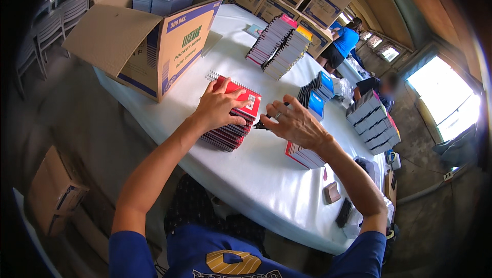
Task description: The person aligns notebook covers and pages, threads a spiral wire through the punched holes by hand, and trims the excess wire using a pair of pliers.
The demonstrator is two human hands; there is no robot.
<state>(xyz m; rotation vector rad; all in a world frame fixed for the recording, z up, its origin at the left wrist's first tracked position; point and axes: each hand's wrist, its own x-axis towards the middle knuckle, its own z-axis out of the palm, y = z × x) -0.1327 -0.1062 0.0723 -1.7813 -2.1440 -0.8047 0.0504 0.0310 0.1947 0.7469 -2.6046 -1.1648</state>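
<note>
A stack of red spiral notebooks stands near the table's front edge. My left hand lies across the top red notebook, its fingers spread over the cover and thumb at the near edge. Loose wire coil juts past that notebook's far left corner. Just right of the stack, my right hand is curled round a small dark hand tool, its tip towards the stack. The fingers hide most of the tool, so its exact kind is unclear. Below my right hand sits another red-covered notebook pile.
An open cardboard box holding notebooks stands at the table's left. Notebook stacks rise farther back, with blue notebooks and a tall pile to the right. A tan block lies near the right edge. Two people are beyond.
</note>
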